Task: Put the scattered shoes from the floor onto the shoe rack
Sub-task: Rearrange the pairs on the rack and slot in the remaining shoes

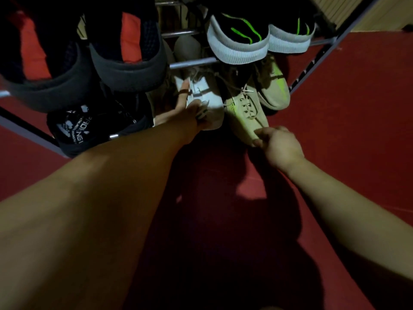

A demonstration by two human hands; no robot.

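Left hand (pixel 181 110) grips the white sneaker (pixel 211 101) low in the shoe rack (pixel 192 63). Right hand (pixel 280 144) pinches the beige sneaker (pixel 247 108) at its heel, just beside. Black shoes (pixel 240 30) fill the tier above.

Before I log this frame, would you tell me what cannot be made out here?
Head view:
Black-and-red shoes: far ends cut off by the top edge.
White shoe: near end hidden by the left hand.
Black shoe: printed lettering too dim and blurred to read.
Shoe rack: lower shelf lost in shadow.
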